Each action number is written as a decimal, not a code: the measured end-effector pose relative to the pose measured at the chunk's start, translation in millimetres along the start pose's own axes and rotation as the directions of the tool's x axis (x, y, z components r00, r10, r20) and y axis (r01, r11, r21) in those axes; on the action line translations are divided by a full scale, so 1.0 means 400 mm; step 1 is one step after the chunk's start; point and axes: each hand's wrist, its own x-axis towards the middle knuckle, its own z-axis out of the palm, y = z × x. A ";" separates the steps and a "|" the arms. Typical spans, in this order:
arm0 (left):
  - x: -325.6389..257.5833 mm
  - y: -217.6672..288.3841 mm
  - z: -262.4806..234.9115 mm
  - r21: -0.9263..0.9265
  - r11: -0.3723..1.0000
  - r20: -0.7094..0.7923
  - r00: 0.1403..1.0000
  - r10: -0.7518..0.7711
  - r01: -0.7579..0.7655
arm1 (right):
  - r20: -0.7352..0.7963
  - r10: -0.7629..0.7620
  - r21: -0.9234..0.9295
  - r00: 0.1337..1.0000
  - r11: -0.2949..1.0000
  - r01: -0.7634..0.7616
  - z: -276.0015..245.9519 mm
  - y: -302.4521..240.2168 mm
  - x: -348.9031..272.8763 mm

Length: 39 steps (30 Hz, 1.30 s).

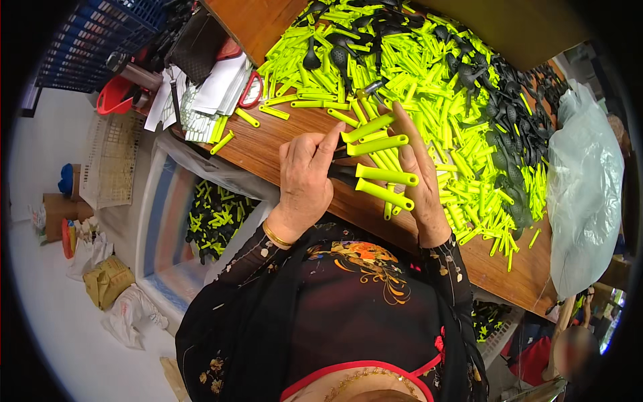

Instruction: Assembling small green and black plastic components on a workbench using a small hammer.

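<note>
Your L hand [303, 184], ctr of frame, is curled round the dark stems of approx four green-handled utensils [388, 176], index finger pointing up. The handles fan out to the R, mid-frame. Your R hand [422, 177], just R of ctr, is open, fingers extended, palm facing the handle ends; can't tell if it's touching them. Loose green handles [412, 90] are heaped on the wooden table [258, 151], upper ctr to R, w/ black utensil heads [506, 127] upper R.
</note>
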 end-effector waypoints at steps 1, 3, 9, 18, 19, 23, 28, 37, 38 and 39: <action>0.000 0.005 0.000 0.006 1.000 0.012 1.000 0.000 0.000 | 0.004 -0.001 -0.002 1.000 1.000 0.001 -0.005 0.008 -0.001; -0.001 0.004 0.003 0.026 1.000 0.026 1.000 -0.011 0.010 | -0.047 0.022 0.080 0.999 0.997 -0.018 -0.014 0.016 -0.001; 0.017 0.001 0.012 0.094 0.995 0.068 0.997 -0.045 0.038 | -0.244 0.229 0.301 0.942 0.941 -0.151 -0.072 0.100 -0.065; 0.039 0.023 0.017 0.111 0.989 0.099 0.991 0.088 -0.099 | 0.049 0.473 0.453 0.880 0.774 -0.442 -0.051 0.095 -0.068; 0.040 0.024 0.018 0.101 0.988 0.102 0.989 0.105 -0.116 | 0.045 0.475 0.454 0.879 0.774 -0.441 -0.044 0.090 -0.070; 0.037 0.021 0.019 0.113 0.986 0.108 0.988 0.109 -0.121 | 0.075 0.523 0.582 0.849 0.668 -0.463 -0.026 0.076 -0.067; 0.029 0.018 0.024 0.107 0.989 0.132 0.988 0.084 -0.099 | 0.137 0.480 0.520 0.866 0.709 -0.476 -0.037 0.104 -0.071; 0.034 0.008 0.018 0.133 0.983 0.123 0.986 0.109 -0.125 | 0.210 0.501 0.332 0.839 0.771 -0.543 -0.036 0.066 -0.058; 0.033 0.008 0.018 0.133 0.983 0.123 0.986 0.109 -0.125 | 0.239 0.527 0.300 0.816 0.759 -0.578 -0.043 0.068 -0.058; 0.033 0.009 0.017 0.134 0.981 0.126 0.984 0.122 -0.139 | 0.268 0.552 0.266 0.790 0.745 -0.611 -0.049 0.068 -0.057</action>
